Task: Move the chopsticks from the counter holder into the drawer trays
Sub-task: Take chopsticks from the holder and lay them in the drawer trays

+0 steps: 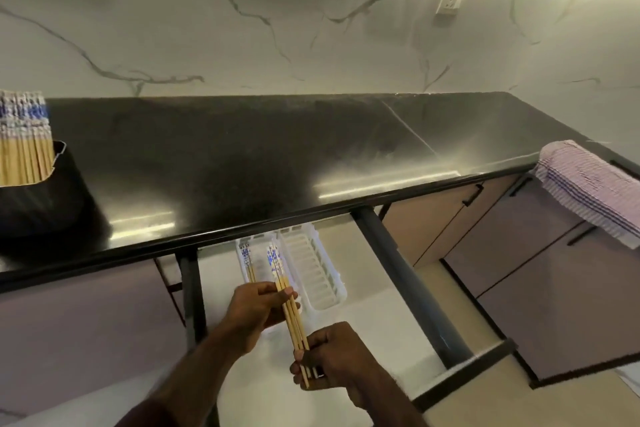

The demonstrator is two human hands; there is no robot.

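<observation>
Both hands hold one small bunch of chopsticks (pixel 289 302) over the open drawer (pixel 346 340). The left hand (pixel 258 310) pinches the bunch near its middle, with the thumb on one side and the fingers curled on the other. The right hand (pixel 337 357) grips the thin bottom ends, with its fingers closed around them. The bunch tilts, so the blue and white tops point away from the hands, toward the counter (pixel 242 156).

Just past the left hand, two white trays sit side by side in the drawer. The left tray (pixel 242 246) has a few chopsticks (pixel 248 262) lying in it, and the held bunch hangs above this tray. The right tray (pixel 311 270) is beside it, just past the right hand.

Far to the left of the hands, up on the counter, stands a black holder (pixel 34 204). It is packed with many more chopsticks (pixel 24 139) standing up. Far to the right of the hands, a striped cloth (pixel 588 191) hangs over the counter edge.
</observation>
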